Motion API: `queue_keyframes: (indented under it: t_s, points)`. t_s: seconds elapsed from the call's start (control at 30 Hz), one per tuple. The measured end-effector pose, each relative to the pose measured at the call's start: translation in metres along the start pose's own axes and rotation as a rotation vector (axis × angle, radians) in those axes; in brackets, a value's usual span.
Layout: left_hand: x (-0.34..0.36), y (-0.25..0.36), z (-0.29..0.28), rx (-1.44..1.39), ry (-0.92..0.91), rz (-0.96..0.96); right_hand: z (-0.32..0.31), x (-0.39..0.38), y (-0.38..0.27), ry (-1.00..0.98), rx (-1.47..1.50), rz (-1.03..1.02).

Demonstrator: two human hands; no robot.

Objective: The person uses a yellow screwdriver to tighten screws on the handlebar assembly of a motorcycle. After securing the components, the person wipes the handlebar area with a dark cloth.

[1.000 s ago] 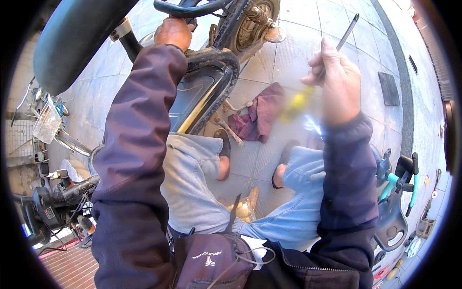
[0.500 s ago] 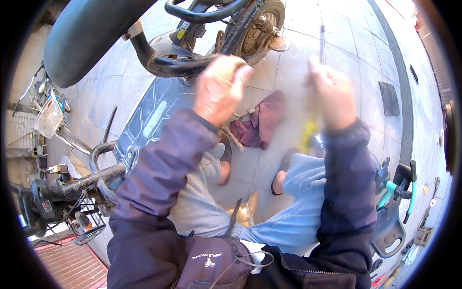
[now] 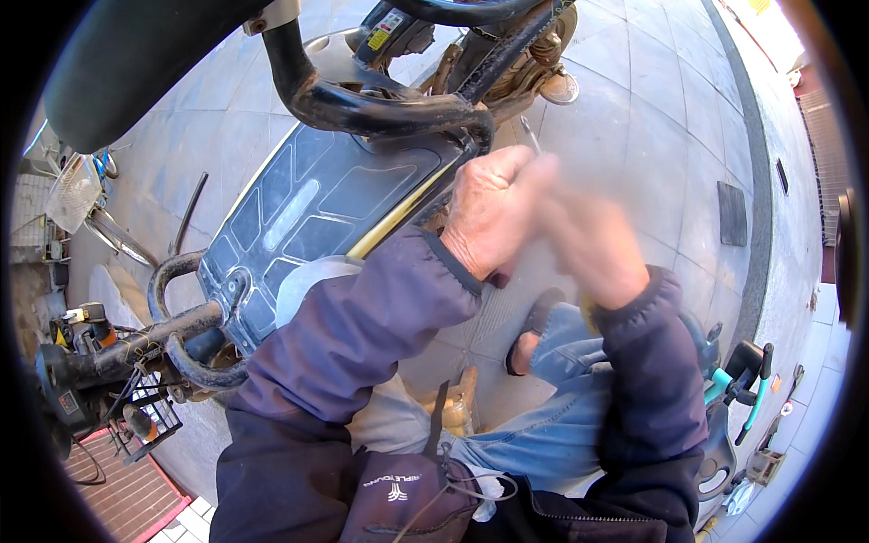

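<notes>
Between the two hands, close under the scooter's black tube frame (image 3: 380, 109), a thin grey metal tool (image 3: 530, 136) poked up past the knuckles; only its tip showed, so what kind of tool it was could not be told. The left hand (image 3: 489, 222) was curled into a loose fist beside that tip, fingers drawn in, though whether they truly pinched the shaft could not be made out. The right hand (image 3: 593, 244) was smeared by motion, and its fingers could not be read as wide or closed; it lay touching or just beside the left one. Both hands hovered over the edge of the blue-grey footboard panel (image 3: 317, 208), where a yellow trim strip ran along its side.

To do this step well, it seemed best to steady the tool with one hand while the other worked, keeping the tip clear of the frame tube and the trim.

Below, blue jeans (image 3: 561, 425) and a sandalled foot (image 3: 529, 339) rested on the grey paving (image 3: 670, 136). A teal scooter handlebar (image 3: 747, 385) stood well apart at the right.
</notes>
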State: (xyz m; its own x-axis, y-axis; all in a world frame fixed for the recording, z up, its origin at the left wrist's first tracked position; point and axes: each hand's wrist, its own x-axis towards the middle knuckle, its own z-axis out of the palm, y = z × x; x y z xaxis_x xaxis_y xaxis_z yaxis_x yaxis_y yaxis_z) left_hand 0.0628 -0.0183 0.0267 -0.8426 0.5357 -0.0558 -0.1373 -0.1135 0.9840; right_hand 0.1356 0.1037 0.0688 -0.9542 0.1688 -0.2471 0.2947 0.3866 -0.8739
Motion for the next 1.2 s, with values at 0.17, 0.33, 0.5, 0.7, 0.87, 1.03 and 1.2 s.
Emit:
queue_keyframes:
  t_s: [0.17,0.33,0.5,0.7,0.87,1.03,1.2]
  points:
    - [0.006,0.005,-0.006,-0.056,0.171,0.001,0.009,0.006,0.000,0.066,0.043,-0.108]
    - [0.013,-0.002,-0.017,0.023,0.325,0.028,0.015,0.014,-0.002,0.012,0.054,-0.141]
    - [0.018,0.009,-0.026,-0.140,0.383,0.020,0.019,0.021,0.014,-0.089,0.157,-0.071]
    - [0.021,0.024,-0.040,-0.262,0.431,0.022,0.010,0.018,0.006,-0.142,0.076,-0.073]
    - [0.023,0.027,-0.043,-0.229,0.479,0.062,-0.007,0.013,-0.013,-0.229,0.070,0.041]
    - [0.022,0.032,-0.048,-0.122,0.444,0.020,-0.021,0.008,-0.022,-0.198,0.126,0.077]
    - [0.011,0.022,-0.030,-0.006,0.333,0.013,-0.039,0.012,-0.009,0.030,0.096,-0.016]
